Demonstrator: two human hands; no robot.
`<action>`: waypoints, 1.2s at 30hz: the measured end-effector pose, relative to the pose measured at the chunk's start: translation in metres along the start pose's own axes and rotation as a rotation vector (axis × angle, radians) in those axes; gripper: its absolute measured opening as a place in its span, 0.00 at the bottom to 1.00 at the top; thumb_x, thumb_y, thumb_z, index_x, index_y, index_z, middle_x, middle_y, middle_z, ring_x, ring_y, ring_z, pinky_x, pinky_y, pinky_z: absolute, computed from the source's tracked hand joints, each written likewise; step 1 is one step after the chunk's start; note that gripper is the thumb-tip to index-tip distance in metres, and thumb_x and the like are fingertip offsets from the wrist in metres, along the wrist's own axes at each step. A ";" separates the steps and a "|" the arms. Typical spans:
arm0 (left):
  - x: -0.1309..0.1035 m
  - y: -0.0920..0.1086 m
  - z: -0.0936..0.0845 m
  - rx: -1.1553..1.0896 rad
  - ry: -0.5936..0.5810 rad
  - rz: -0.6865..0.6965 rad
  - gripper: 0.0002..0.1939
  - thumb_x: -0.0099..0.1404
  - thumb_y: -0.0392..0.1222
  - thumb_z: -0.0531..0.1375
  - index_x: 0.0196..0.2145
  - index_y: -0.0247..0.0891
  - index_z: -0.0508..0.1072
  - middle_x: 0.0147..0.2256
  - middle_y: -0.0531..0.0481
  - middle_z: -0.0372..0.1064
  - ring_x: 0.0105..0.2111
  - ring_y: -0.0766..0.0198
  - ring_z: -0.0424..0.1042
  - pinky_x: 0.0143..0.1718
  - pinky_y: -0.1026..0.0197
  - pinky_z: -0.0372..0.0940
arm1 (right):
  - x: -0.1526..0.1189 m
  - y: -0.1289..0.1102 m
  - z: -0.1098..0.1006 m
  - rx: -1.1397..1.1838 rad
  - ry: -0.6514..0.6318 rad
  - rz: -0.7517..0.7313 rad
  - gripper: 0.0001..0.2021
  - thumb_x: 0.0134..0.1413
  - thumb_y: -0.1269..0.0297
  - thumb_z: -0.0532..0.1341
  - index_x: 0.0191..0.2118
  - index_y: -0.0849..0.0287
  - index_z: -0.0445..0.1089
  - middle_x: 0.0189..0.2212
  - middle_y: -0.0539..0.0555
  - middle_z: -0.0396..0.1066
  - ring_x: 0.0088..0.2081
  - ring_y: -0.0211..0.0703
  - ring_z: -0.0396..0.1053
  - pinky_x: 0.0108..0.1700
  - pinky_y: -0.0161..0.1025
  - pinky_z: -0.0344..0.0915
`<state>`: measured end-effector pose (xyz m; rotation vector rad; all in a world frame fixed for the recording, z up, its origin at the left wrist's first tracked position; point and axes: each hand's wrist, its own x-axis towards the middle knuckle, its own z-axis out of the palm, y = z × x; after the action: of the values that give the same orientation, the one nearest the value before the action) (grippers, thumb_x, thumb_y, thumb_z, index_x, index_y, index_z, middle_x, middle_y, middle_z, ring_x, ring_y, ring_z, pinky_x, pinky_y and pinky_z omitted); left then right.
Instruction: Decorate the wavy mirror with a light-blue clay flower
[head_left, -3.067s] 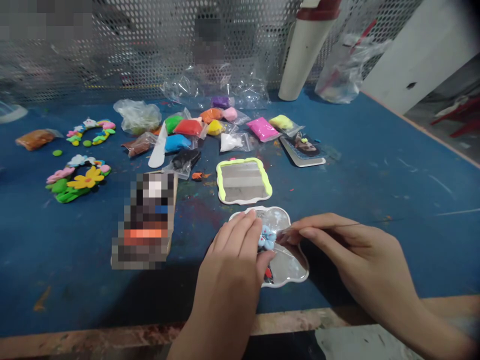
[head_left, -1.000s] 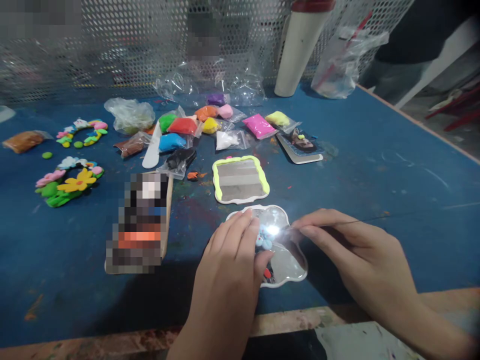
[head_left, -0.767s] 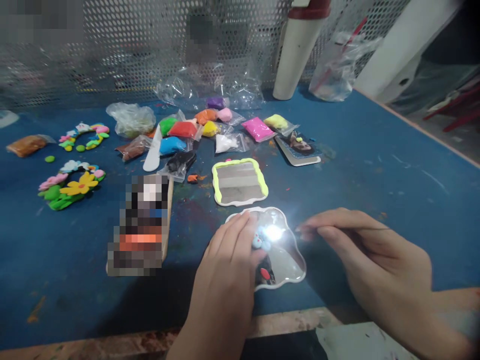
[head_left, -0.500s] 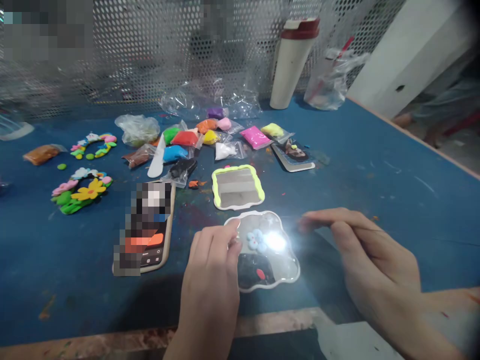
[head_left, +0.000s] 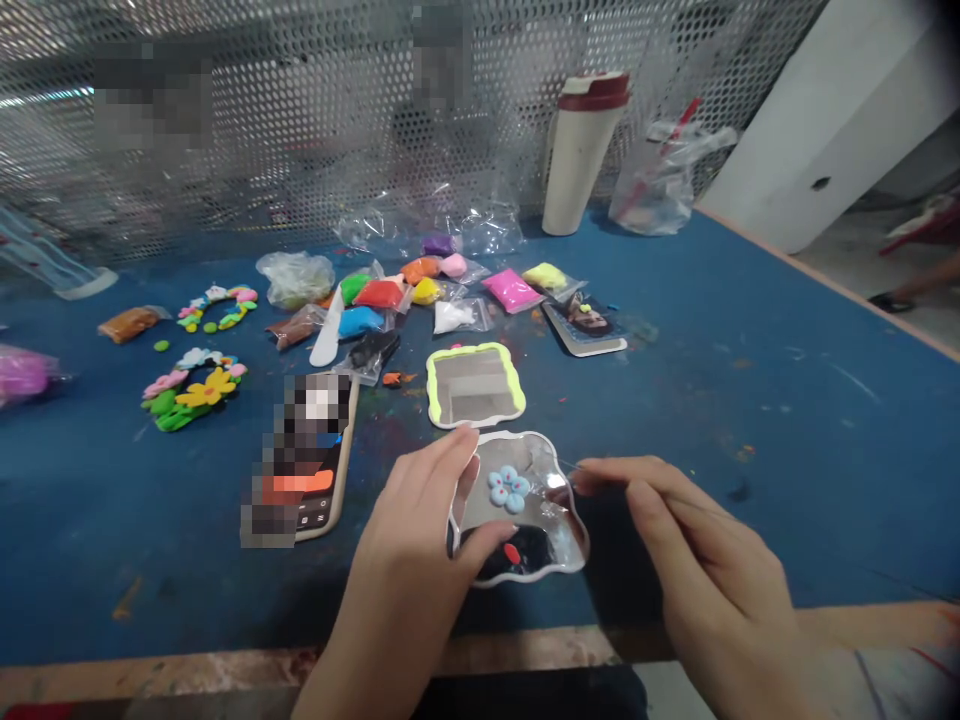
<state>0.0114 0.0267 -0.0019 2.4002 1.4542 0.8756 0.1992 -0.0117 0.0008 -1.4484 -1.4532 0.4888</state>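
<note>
In front of me lies a white wavy-framed mirror (head_left: 531, 577) with a reflective face. A ring of light blue clay petals (head_left: 508, 489), some bearing small reddish dots, sits on its glass, and a red oval piece (head_left: 512, 553) shows lower down. My left hand (head_left: 427, 510) grips the mirror's left side, fingers along the rim and thumb over the face. Pinched in my right hand (head_left: 690, 540) is a thin needle-like tool, its tip near the mirror's right edge. A second mirror (head_left: 478, 384), edged with yellow-green clay, lies just behind.
A phone (head_left: 311, 460) rests to the left, near two clay flower rings, one of them the yellow-flowered ring (head_left: 202, 388). Bagged clay, such as a red pack (head_left: 379, 293), lies behind with a white spatula (head_left: 328, 330). A tumbler (head_left: 581, 160) stands at the back.
My left thumb has spread out over the mirror, where the fingers were pinched at its left edge. My right hand has come slightly left and lower, nearer the mirror. The camera view has shifted.
</note>
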 end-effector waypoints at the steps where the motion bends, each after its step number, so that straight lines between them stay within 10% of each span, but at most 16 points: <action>1: 0.002 -0.001 0.000 -0.015 -0.025 0.024 0.36 0.51 0.31 0.69 0.55 0.37 0.60 0.50 0.42 0.68 0.50 0.54 0.66 0.50 0.52 0.64 | 0.000 0.000 0.000 0.002 -0.004 0.002 0.11 0.63 0.66 0.52 0.39 0.47 0.72 0.34 0.43 0.75 0.38 0.31 0.72 0.38 0.24 0.67; 17: 0.010 0.005 0.011 -0.135 -0.157 0.021 0.23 0.59 0.29 0.61 0.51 0.38 0.66 0.47 0.46 0.71 0.48 0.57 0.69 0.48 0.55 0.65 | -0.003 0.004 -0.007 0.046 -0.014 0.017 0.11 0.63 0.66 0.53 0.38 0.47 0.72 0.34 0.44 0.75 0.36 0.33 0.72 0.37 0.26 0.68; 36: 0.007 0.005 0.009 -0.141 -0.163 -0.041 0.30 0.57 0.34 0.65 0.55 0.39 0.61 0.51 0.45 0.69 0.50 0.55 0.68 0.51 0.53 0.65 | -0.004 0.005 -0.009 0.037 -0.053 0.009 0.11 0.63 0.66 0.53 0.40 0.47 0.72 0.34 0.45 0.75 0.36 0.34 0.73 0.36 0.27 0.69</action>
<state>0.0222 0.0311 -0.0040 2.2722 1.3306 0.7277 0.2086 -0.0172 -0.0009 -1.4226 -1.4721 0.5608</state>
